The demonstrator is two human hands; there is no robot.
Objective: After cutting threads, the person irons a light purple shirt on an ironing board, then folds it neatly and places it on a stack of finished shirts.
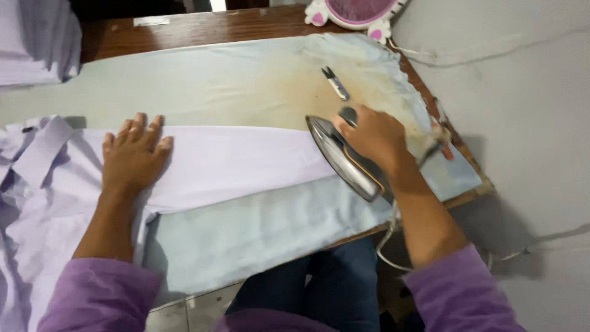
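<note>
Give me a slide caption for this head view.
Right hand grips an iron on a lilac sleeve; left hand presses it flat.

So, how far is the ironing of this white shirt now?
The sleeve already lies flat and smooth on the padded cloth. In hand: the right hand grips the iron at the sleeve's end, while the left hand presses the fabric flat near the shoulder. Left: the shirt body and collar lie bunched and creased at the left edge.
</note>
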